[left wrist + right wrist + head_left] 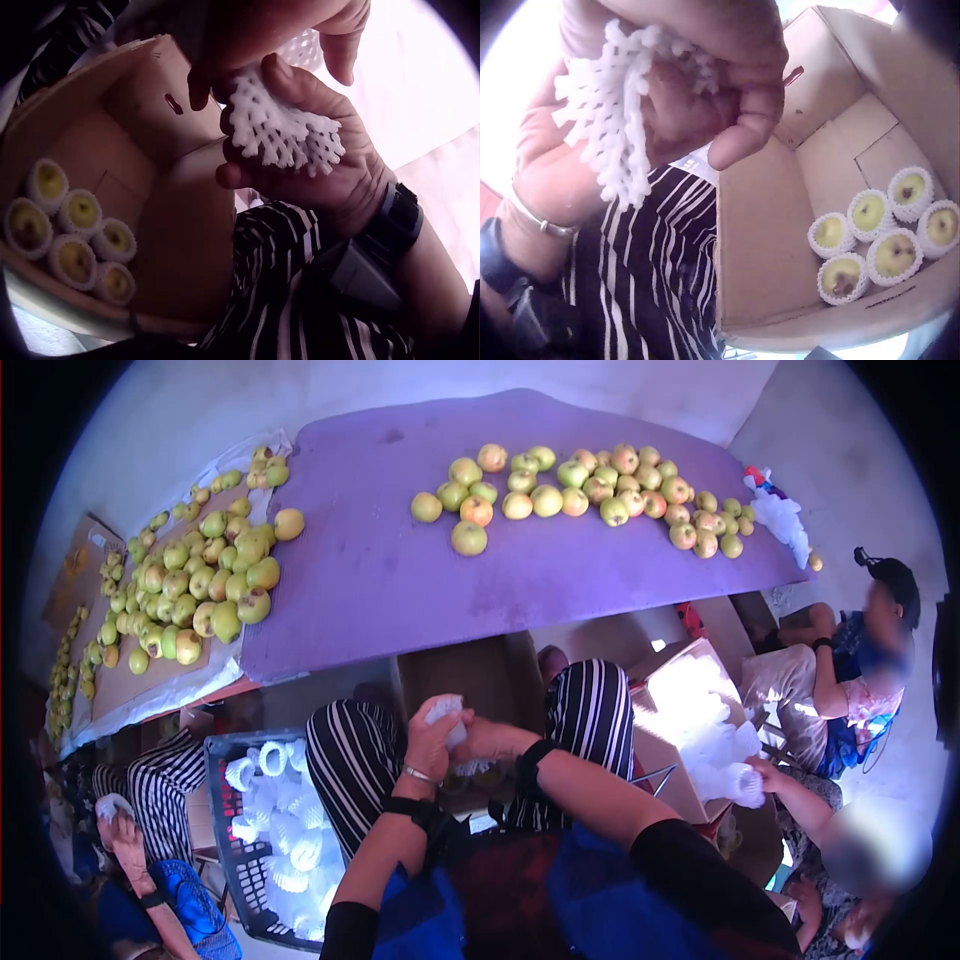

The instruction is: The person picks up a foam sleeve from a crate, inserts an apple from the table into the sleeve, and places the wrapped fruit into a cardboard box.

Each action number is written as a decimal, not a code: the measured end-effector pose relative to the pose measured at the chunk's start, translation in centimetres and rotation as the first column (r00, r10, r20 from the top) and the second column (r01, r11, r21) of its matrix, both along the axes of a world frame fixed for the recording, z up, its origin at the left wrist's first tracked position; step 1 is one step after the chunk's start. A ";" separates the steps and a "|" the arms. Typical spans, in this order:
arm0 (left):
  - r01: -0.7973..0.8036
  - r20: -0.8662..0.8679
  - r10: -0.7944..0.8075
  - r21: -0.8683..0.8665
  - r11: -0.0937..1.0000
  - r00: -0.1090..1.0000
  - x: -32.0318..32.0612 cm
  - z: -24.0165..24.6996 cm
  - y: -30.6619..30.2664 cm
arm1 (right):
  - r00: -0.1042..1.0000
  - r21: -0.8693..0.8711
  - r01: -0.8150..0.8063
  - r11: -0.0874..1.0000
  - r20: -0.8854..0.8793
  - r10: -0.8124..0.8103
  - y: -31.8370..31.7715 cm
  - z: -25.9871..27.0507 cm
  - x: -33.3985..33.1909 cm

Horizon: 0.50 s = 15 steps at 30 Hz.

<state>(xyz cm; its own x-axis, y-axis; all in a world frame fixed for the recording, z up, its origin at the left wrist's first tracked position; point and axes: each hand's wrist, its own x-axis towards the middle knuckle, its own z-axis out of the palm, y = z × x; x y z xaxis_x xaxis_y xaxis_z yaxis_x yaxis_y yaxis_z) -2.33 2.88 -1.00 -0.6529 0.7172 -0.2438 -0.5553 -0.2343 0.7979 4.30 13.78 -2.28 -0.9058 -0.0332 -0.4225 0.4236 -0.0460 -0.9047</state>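
Note:
My left hand (330, 150) holds a white foam fruit net (277, 131) in its palm, its fringed open end spread out. The right hand (697, 37) reaches over from the other side, fingers curled at the same net. A second bit of white netting (304, 49) shows between the hands in the left wrist view. I cannot tell whether an apple is inside the net. Below the hands stands an open cardboard box (757, 247). Several apples (870, 214) in foam nets sit together at one end of it. In the head view both hands (430, 740) meet above my lap.
A black crate (215, 800) of foam nets stands on my left. At my right is a carton (655, 710) heaped with white nets. The purple table (360, 560) ahead bears loose apples (545, 500), with a larger apple pile (190, 575) at left. People sit on both sides.

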 end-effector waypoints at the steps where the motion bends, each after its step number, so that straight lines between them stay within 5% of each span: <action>1: -0.044 -0.004 0.045 0.049 0.998 0.999 0.0 0.1 0.1 | 1.000 0.076 0.007 0.997 0.024 -0.009 -0.3 0.4 -0.2; 3: -0.109 0.036 0.106 0.125 0.986 0.994 -0.2 0.6 0.0 | 0.996 0.285 -0.065 0.956 0.076 0.045 0.1 1.5 -0.6; 6: -0.163 0.120 0.140 0.215 0.963 0.983 -0.3 2.6 0.0 | 0.979 0.345 -0.113 0.932 0.199 0.045 0.4 1.9 -1.1; 11: -0.176 0.094 0.154 0.312 0.934 0.984 -0.9 4.0 -0.2 | 0.951 0.313 0.114 0.943 -0.308 -0.012 -1.0 1.7 -1.1; 15: -0.237 -0.044 0.254 0.233 0.943 0.966 -0.3 3.6 -0.1 | 0.986 0.680 -0.047 0.731 -0.088 0.144 -1.3 3.4 -1.8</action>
